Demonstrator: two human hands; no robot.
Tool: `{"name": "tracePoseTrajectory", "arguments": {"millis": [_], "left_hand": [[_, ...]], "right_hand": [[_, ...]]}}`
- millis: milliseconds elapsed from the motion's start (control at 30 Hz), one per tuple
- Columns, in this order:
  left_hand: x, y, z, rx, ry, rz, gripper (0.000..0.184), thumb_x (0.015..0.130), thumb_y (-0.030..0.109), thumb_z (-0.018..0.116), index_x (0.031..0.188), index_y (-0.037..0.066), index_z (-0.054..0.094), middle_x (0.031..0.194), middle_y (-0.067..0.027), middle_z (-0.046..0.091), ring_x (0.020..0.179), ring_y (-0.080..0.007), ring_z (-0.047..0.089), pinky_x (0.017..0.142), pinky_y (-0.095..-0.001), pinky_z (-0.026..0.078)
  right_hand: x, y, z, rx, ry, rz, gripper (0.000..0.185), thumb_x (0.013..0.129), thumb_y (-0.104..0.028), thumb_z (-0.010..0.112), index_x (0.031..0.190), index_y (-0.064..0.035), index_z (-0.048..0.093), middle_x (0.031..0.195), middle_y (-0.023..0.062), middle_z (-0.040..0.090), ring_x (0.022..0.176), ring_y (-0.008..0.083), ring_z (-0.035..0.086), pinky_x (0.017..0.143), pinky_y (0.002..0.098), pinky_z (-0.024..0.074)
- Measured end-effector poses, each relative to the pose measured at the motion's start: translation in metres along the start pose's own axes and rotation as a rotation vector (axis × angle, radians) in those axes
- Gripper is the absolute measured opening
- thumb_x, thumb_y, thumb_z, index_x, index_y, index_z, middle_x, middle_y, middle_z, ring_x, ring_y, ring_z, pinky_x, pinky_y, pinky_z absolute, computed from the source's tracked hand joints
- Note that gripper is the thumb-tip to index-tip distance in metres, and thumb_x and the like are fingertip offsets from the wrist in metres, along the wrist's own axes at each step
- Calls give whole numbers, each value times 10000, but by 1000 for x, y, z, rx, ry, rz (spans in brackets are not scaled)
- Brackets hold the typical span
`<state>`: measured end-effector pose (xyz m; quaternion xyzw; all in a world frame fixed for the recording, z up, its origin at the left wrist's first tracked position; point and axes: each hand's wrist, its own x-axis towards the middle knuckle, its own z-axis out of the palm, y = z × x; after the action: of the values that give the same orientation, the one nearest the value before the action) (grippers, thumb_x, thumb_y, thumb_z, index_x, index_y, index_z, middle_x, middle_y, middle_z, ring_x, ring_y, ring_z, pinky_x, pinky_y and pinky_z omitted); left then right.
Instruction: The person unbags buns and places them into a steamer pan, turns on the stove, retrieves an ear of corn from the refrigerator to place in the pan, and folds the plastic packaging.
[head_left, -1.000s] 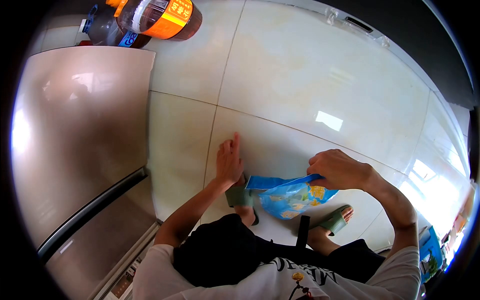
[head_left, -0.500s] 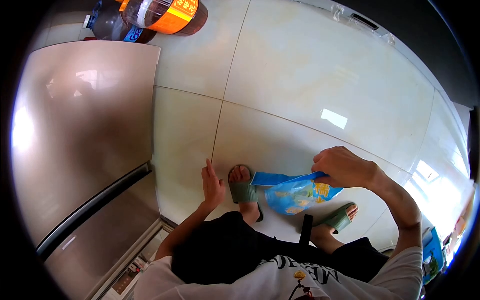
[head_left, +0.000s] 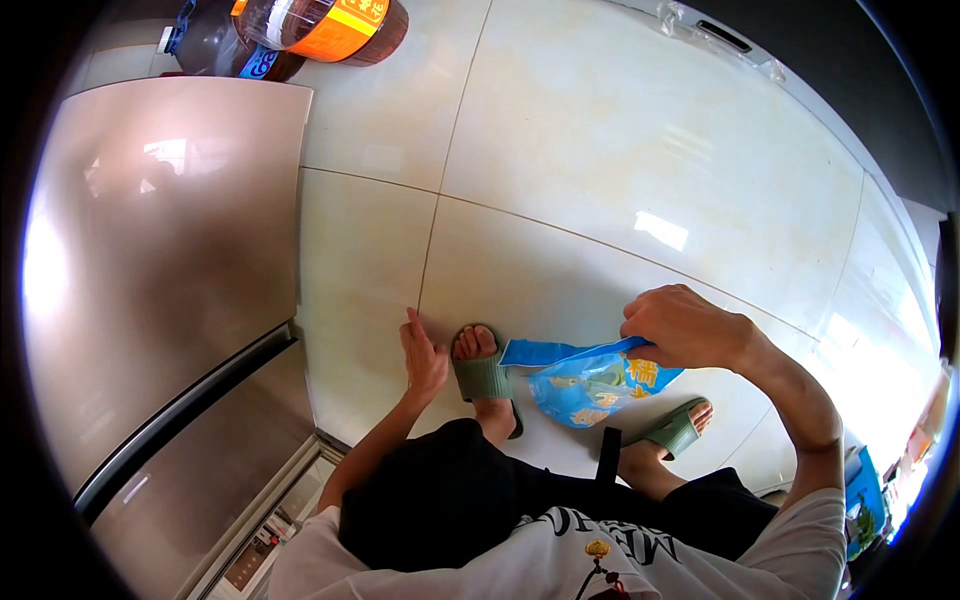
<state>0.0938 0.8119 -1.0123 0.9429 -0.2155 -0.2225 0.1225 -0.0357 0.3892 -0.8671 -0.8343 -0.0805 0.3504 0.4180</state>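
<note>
A blue plastic bag (head_left: 585, 390) with yellow characters and a partly clear front hangs from my right hand (head_left: 680, 325), whose fingers are closed on its upper right edge. The bag's top edge stretches left toward the slipper on my left foot. My left hand (head_left: 424, 358) is off to the left of that foot, over the floor tiles; its index finger points forward and the other fingers are partly bent, with nothing seen in them. The bag's contents cannot be made out.
At the left stands a shiny pinkish fridge (head_left: 180, 220) with a dark handle strip (head_left: 190, 420). Large bottles (head_left: 340, 30) lie beyond it. Green slippers (head_left: 482, 380) are on my feet, on the tiled floor (head_left: 640, 130). A dark cabinet front (head_left: 830, 60) borders the upper right.
My left hand has moved left and back, away from the bag, uncovering my left foot. My right hand still holds the bag, nearly in place.
</note>
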Motion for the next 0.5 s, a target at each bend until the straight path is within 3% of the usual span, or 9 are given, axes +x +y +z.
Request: {"name": "tracePoseTrajectory", "arguments": {"millis": [367, 467, 500], "left_hand": [[-4, -14, -11, -86, 54, -73, 853, 739, -98, 506, 1500, -35, 125, 1106, -201, 395, 1007, -372, 452, 893, -426, 398], [7, 18, -27, -184, 62, -20, 833, 737, -101, 494, 1494, -34, 152, 1091, -185, 396, 988, -334, 459, 880, -400, 409], [11, 35, -35, -217, 32, 96, 821, 738, -103, 497, 1489, -30, 175, 1100, -181, 403, 991, -324, 463, 883, -392, 411]], "right_hand": [[0, 1, -2, -20, -4, 4, 154, 819, -176, 707, 799, -26, 683, 787, 92, 615, 821, 299, 617, 732, 418, 499], [-1, 5, -1, 15, 47, -21, 148, 804, -161, 699, 802, -13, 690, 761, 136, 631, 788, 340, 625, 723, 437, 499], [-1, 7, 0, 32, 75, -31, 147, 796, -154, 696, 804, -7, 693, 748, 157, 638, 774, 359, 629, 719, 446, 499]]}}
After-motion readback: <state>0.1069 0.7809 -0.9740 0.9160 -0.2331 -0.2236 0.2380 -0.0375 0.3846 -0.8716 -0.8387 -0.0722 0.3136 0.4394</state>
